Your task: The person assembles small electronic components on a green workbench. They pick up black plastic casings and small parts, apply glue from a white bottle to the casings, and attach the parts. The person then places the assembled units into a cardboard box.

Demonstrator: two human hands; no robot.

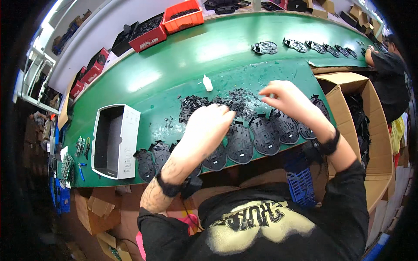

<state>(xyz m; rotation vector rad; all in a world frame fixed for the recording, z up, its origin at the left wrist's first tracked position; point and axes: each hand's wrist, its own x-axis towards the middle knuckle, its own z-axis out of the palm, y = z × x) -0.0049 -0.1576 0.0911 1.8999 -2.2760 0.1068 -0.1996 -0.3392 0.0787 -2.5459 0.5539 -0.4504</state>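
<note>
A row of black plastic shells [240, 142], shaped like computer mouse bases, lies along the near edge of the green bench. Behind them spreads a heap of small black plastic pieces [237, 101]. My left hand [208, 124] is closed over the heap's near left side, its fingers curled and partly hidden by the back of the hand. At the heap's right side hovers my right hand [285, 98], thumb and fingers bent together. Whatever either hand pinches is too small or hidden. A white squeeze bottle [207, 83] stands just beyond the heap.
An open grey-white box [130, 141] sits at left, near blue-handled pliers [82, 171]. Red bins [148, 32] and an orange bin [183, 15] line the back. More shells [295, 45] stand far right, where another person [387, 74] works. A large cardboard box [378, 130] is beside my right arm.
</note>
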